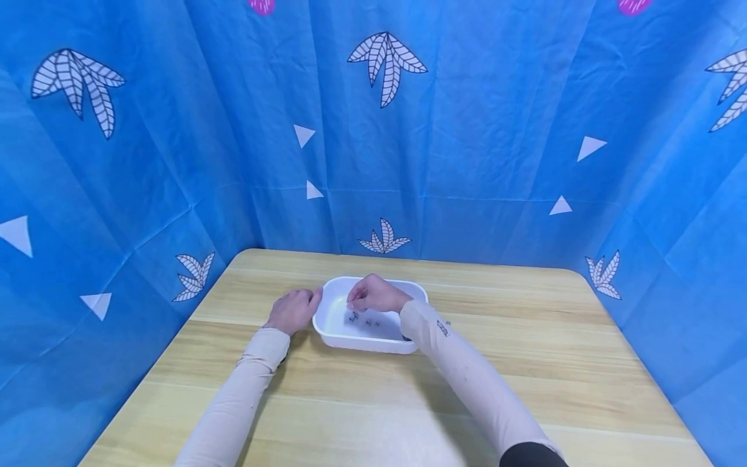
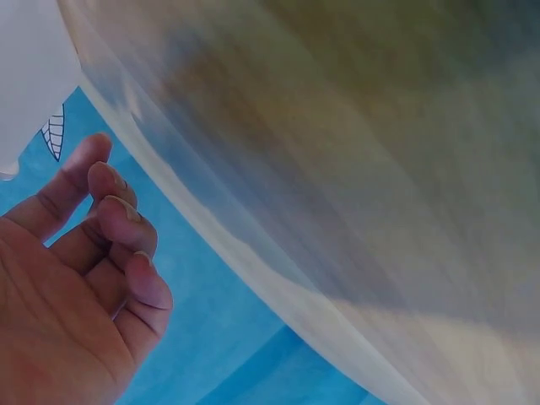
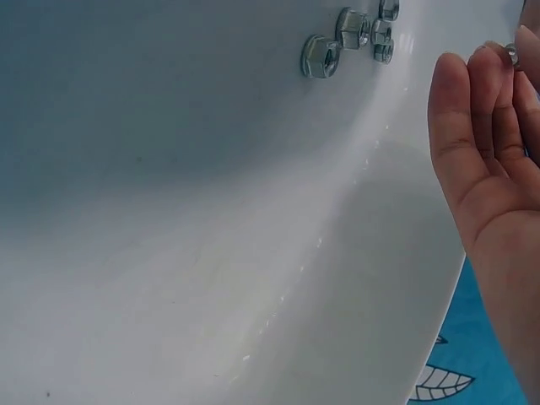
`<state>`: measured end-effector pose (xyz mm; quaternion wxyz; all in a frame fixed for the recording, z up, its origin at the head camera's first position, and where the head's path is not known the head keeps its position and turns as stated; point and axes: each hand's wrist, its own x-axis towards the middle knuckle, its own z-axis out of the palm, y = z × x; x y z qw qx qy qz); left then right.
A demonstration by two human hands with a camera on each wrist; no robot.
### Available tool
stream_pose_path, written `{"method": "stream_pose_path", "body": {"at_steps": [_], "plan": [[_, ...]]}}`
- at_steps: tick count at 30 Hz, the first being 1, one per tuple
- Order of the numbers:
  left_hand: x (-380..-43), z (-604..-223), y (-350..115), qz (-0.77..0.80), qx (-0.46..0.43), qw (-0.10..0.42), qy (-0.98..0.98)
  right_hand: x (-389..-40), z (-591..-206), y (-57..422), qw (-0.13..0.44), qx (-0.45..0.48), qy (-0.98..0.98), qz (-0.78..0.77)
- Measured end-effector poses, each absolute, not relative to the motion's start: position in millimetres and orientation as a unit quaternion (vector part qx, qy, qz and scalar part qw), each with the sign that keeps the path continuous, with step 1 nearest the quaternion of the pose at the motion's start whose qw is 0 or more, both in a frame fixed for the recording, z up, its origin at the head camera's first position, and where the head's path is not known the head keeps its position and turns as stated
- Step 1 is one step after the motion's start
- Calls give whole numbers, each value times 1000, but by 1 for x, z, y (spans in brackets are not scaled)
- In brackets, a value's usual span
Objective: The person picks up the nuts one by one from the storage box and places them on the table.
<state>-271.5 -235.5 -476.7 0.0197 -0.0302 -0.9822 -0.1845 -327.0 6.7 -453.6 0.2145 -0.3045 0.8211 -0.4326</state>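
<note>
We see a white basin (image 1: 362,344) standing on the wooden table (image 1: 350,402). At its left end the left hand (image 1: 294,311) touches the rim, with fingers loosely bent. Over the inside of the basin, the right hand (image 1: 376,295) pinches one small metal nut (image 3: 512,56) between its fingertips. The two hands are apart. Other nuts (image 3: 321,56) lie on the basin's floor, below the right hand. Behind the basin we see a blue curtain (image 1: 484,130).
</note>
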Motion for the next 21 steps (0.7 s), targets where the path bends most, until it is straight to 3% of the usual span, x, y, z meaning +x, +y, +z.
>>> {"method": "stream_pose_path", "body": {"at_steps": [21], "plan": [[-273, -478, -236, -186, -29, 14, -982, -327, -448, 8, 194, -296, 820, -449]]}}
